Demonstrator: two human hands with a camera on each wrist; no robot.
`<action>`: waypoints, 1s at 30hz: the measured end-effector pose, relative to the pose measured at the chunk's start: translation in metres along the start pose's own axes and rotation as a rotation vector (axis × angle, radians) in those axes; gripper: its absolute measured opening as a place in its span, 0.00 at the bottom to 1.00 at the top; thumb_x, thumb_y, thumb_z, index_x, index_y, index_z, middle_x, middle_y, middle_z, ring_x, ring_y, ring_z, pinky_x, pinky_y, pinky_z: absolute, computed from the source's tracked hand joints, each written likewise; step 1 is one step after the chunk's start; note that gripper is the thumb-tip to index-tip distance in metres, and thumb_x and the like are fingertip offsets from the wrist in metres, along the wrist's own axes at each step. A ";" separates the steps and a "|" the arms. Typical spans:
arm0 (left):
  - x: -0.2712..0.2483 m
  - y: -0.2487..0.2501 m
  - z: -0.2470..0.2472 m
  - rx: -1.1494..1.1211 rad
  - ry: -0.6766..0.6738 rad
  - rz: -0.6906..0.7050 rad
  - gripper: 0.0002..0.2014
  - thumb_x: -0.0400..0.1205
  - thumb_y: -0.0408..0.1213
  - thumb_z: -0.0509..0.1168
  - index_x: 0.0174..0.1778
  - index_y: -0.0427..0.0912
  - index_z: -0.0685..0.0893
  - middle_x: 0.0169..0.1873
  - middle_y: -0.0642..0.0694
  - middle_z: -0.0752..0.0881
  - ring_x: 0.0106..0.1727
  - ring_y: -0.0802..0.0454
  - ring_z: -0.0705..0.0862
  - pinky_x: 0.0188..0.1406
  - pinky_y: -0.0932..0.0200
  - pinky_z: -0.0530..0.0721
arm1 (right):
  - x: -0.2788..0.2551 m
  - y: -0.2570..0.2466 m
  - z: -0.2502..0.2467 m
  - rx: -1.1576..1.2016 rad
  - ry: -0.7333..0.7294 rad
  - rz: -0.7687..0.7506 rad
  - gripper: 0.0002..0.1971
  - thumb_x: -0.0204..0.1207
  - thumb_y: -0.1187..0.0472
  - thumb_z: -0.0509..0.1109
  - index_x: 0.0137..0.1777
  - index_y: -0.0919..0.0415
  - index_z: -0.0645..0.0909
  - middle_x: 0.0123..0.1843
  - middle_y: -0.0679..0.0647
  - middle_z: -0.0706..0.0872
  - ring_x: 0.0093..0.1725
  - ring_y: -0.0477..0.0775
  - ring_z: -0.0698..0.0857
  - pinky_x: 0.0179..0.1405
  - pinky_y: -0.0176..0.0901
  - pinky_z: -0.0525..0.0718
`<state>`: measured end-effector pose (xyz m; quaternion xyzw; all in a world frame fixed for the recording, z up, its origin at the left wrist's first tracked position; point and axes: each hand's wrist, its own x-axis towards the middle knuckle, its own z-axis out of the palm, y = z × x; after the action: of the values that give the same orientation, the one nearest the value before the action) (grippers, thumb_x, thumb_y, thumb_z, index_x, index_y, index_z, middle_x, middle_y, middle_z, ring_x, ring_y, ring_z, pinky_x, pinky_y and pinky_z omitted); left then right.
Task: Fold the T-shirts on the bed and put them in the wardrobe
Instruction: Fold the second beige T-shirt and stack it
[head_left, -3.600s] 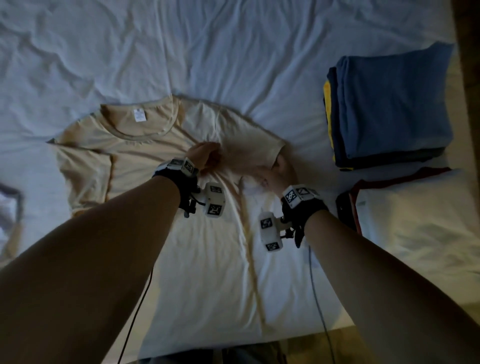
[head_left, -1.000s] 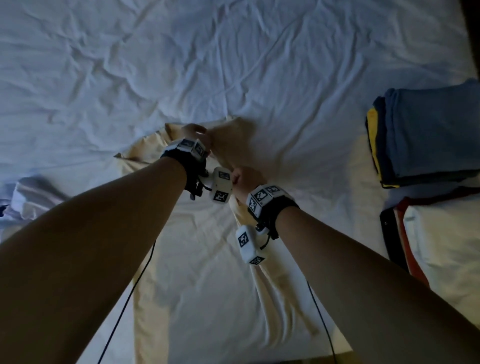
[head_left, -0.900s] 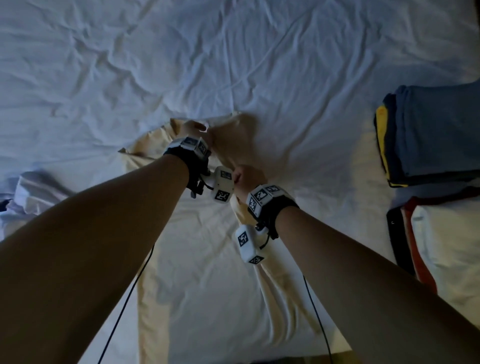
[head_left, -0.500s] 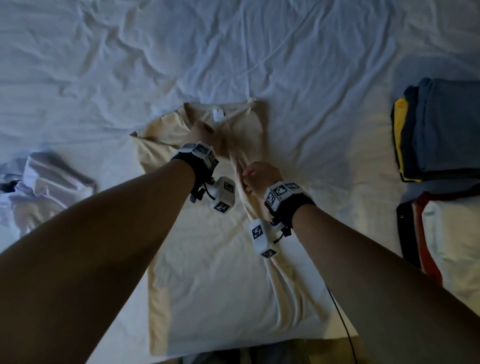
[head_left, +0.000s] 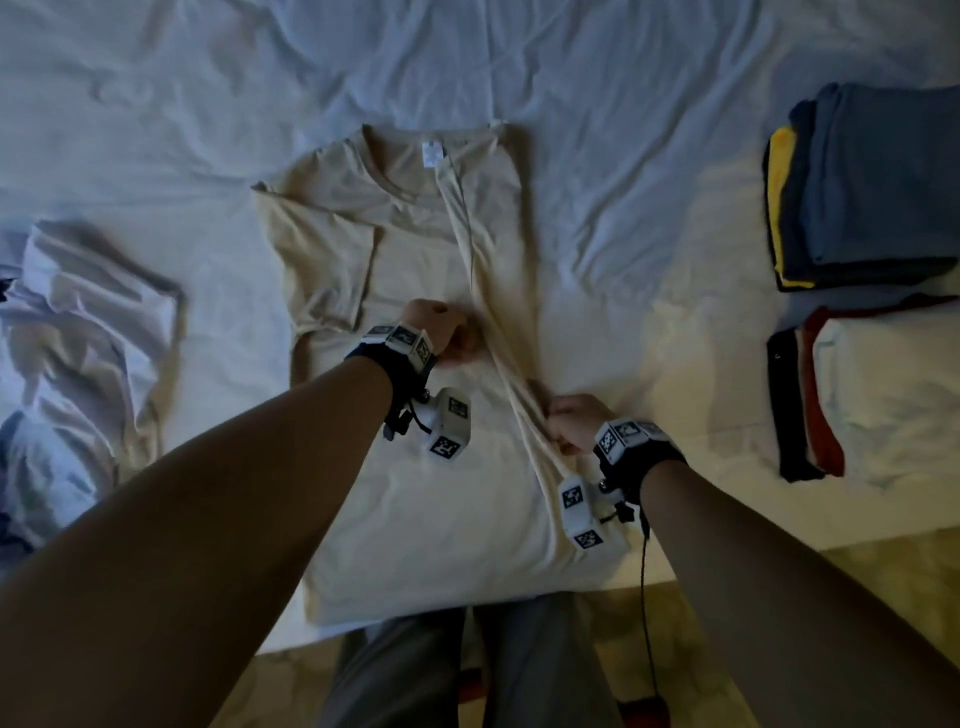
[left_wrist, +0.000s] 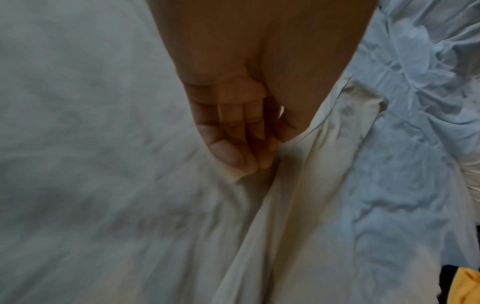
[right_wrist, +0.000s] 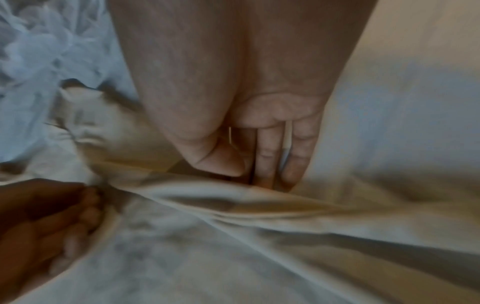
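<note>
A beige T-shirt (head_left: 415, 467) lies flat on the white bed sheet (head_left: 623, 130), collar away from me, with its right side folded over toward the middle. My left hand (head_left: 452, 338) pinches the folded edge at mid-chest; in the left wrist view the curled fingers (left_wrist: 249, 156) press against the cloth ridge (left_wrist: 311, 164). My right hand (head_left: 566, 423) grips the same fold lower down and to the right. Its thumb and fingers (right_wrist: 265, 164) close on the taut fold (right_wrist: 259, 203), which is pulled up between both hands.
A folded stack of blue, dark and yellow shirts (head_left: 872, 182) sits at the right. Below it is a second stack, white on red and black (head_left: 883, 395). A crumpled white shirt (head_left: 78, 332) lies at the left. The bed's near edge (head_left: 727, 540) meets my legs (head_left: 467, 675).
The shirt's right sleeve and side have been folded over onto the body. Both hands have slid from the collar down along the fold toward me, the right hand farthest.
</note>
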<state>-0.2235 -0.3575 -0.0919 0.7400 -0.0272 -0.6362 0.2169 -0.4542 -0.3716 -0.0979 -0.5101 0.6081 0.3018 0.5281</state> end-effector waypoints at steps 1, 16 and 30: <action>-0.002 -0.005 0.001 -0.014 -0.015 -0.019 0.08 0.84 0.35 0.65 0.42 0.36 0.84 0.33 0.38 0.87 0.24 0.47 0.87 0.23 0.54 0.88 | -0.003 0.011 0.003 -0.030 -0.013 0.013 0.09 0.70 0.68 0.64 0.31 0.58 0.80 0.32 0.59 0.83 0.37 0.61 0.84 0.39 0.51 0.86; -0.059 -0.107 0.055 -0.021 0.054 0.053 0.05 0.86 0.34 0.61 0.51 0.37 0.81 0.38 0.39 0.84 0.33 0.46 0.83 0.20 0.60 0.86 | -0.033 0.115 0.030 -0.349 0.049 -0.137 0.25 0.73 0.53 0.77 0.67 0.60 0.76 0.62 0.58 0.82 0.51 0.57 0.79 0.46 0.43 0.76; -0.127 -0.211 0.101 -0.138 -0.226 -0.030 0.27 0.85 0.56 0.60 0.55 0.31 0.83 0.49 0.32 0.88 0.51 0.33 0.88 0.51 0.41 0.88 | -0.112 0.111 0.100 -0.065 0.024 -0.518 0.19 0.80 0.58 0.71 0.70 0.54 0.77 0.54 0.55 0.88 0.43 0.53 0.89 0.35 0.45 0.90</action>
<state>-0.3931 -0.1557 -0.0584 0.6472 0.0035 -0.7189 0.2534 -0.5337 -0.2147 -0.0367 -0.6691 0.4533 0.1699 0.5639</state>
